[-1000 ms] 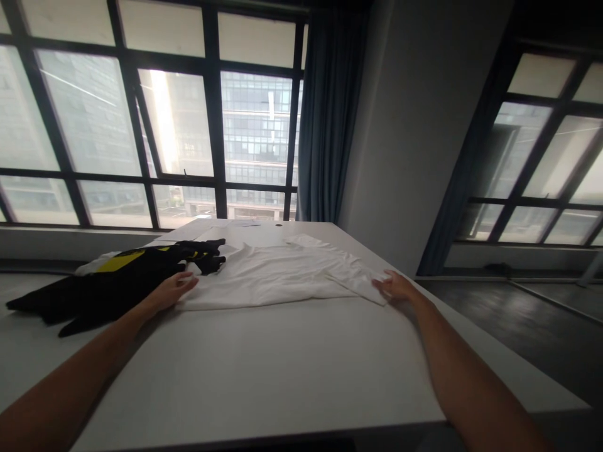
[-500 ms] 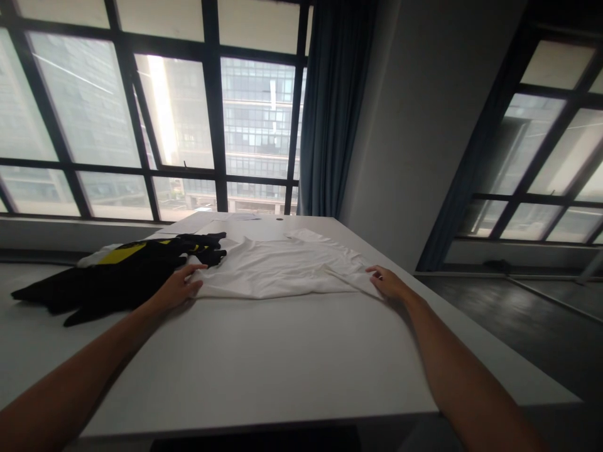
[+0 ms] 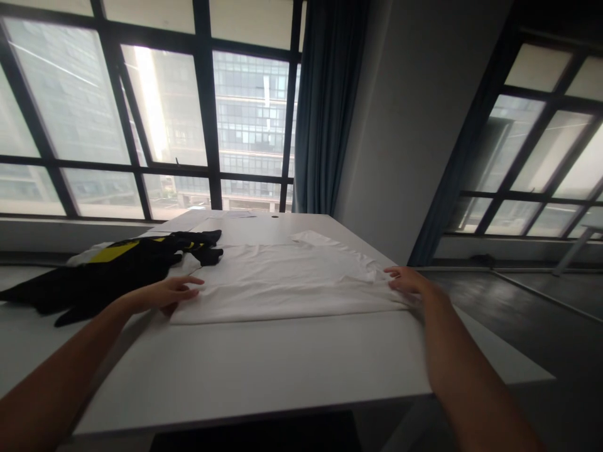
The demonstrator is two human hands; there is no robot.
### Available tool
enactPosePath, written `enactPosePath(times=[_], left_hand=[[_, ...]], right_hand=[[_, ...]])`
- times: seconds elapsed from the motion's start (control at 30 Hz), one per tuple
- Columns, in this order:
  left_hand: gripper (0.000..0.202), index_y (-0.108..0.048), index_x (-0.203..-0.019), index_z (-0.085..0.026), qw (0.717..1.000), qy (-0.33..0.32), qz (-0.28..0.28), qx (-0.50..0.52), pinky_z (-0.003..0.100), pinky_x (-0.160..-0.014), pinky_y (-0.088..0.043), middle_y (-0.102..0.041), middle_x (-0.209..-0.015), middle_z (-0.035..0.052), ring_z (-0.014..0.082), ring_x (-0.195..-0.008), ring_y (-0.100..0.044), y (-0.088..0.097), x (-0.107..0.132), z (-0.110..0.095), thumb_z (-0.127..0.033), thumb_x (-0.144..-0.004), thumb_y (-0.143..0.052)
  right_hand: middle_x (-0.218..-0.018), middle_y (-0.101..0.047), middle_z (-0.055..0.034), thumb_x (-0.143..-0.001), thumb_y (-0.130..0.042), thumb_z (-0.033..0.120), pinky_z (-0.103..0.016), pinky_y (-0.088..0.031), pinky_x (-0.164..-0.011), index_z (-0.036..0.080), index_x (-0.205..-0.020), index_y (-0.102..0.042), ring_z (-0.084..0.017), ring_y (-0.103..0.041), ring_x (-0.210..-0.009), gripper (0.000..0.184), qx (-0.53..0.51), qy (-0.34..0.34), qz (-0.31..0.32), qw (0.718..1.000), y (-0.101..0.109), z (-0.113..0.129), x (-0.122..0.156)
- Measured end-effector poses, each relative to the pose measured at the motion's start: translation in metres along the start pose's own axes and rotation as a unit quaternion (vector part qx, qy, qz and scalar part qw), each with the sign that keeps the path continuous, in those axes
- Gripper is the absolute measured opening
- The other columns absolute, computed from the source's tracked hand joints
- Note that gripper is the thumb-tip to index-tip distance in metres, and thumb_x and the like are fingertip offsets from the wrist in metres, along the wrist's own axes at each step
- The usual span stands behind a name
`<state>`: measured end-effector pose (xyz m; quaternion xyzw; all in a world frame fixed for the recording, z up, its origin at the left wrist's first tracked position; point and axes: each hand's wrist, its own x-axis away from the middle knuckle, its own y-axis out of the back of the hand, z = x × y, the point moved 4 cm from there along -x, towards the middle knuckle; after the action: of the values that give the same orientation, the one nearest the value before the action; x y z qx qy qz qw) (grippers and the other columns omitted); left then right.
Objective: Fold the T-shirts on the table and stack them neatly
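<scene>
A white T-shirt (image 3: 282, 276) lies spread on the white table, its near edge fairly straight and light wrinkles across it. Over its left end is my left hand (image 3: 176, 292), fingers stretched out and apart with the tips at the cloth. My right hand (image 3: 405, 280) rests at the shirt's right end, its fingers extended toward the bunched fabric there. Neither hand visibly grips the cloth. To the left, close by my left hand, lies a heap of black clothing with yellow patches (image 3: 127, 270).
The white table (image 3: 264, 370) reaches toward the windows, with papers (image 3: 240, 214) and a dark round hole (image 3: 275, 216) at its far end. A blue curtain (image 3: 325, 113) hangs behind it. Grey floor (image 3: 522, 298) lies to the right.
The shirt's near edge has come closer to me and lies wider and flatter. My hands have moved farther apart, and the fingers of my left hand have spread.
</scene>
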<state>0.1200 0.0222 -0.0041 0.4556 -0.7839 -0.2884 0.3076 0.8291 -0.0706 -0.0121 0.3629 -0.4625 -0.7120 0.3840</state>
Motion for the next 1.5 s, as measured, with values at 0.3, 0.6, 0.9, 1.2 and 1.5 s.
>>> enactPosePath(times=[0.3,0.6,0.9,1.2,1.5], left_hand=[[0.076,-0.069,-0.119,-0.014,0.986,-0.015,-0.161,-0.05,0.032,-0.071,-0.051,-0.069,-0.09,0.0059,0.0204,-0.07,-0.063,-0.005,-0.036,0.006,-0.051,-0.052,-0.065],[0.065,-0.076,-0.097,-0.017,0.979,-0.011,-0.179,-0.096,0.031,-0.07,-0.049,-0.068,-0.079,0.005,0.0228,-0.073,-0.064,-0.006,-0.035,0.002,-0.066,-0.059,-0.058],[0.028,-0.061,-0.07,-0.022,0.972,-0.034,-0.217,-0.079,0.028,-0.059,-0.045,-0.062,-0.064,-0.0003,0.0199,-0.064,-0.06,-0.007,-0.036,-0.002,-0.046,-0.057,-0.063],[0.036,-0.063,-0.086,-0.02,0.941,-0.073,-0.329,-0.01,0.031,-0.069,-0.05,-0.065,-0.078,0.003,0.0204,-0.07,-0.063,0.007,-0.03,-0.004,-0.05,-0.068,-0.055],[0.061,-0.065,-0.111,-0.015,0.965,-0.039,-0.245,-0.08,0.031,-0.076,-0.051,-0.07,-0.088,0.0067,0.0227,-0.075,-0.067,-0.003,-0.037,0.012,-0.052,-0.063,-0.058]], right_hand=[[-0.123,-0.067,-0.0116,-0.057,-0.061,0.006,-0.028,-0.048,-0.089,0.016,-0.122,-0.07,-0.026,-0.063,-0.111,0.066,-0.063,0.086,0.121,0.987,-0.013,0.077,0.025],[-0.097,-0.073,-0.0085,-0.068,-0.072,0.033,-0.029,-0.049,-0.08,0.016,-0.104,-0.077,-0.023,-0.066,-0.089,0.04,-0.039,0.125,0.151,0.98,-0.006,0.091,0.03],[-0.091,-0.075,-0.0091,-0.078,-0.061,0.026,-0.025,-0.046,-0.075,0.016,-0.094,-0.078,-0.021,-0.067,-0.087,0.026,0.08,0.125,0.002,0.989,0.003,0.113,0.021],[-0.114,-0.072,-0.0172,-0.082,-0.058,0.025,-0.029,-0.047,-0.089,0.014,-0.119,-0.071,-0.029,-0.065,-0.11,0.041,0.054,0.059,-0.123,0.989,0.009,0.191,-0.023],[-0.13,-0.065,-0.0147,-0.075,-0.072,0.031,-0.035,-0.044,-0.102,0.016,-0.127,-0.065,-0.028,-0.059,-0.121,0.055,0.115,0.093,0.095,0.984,-0.04,0.142,-0.018]])
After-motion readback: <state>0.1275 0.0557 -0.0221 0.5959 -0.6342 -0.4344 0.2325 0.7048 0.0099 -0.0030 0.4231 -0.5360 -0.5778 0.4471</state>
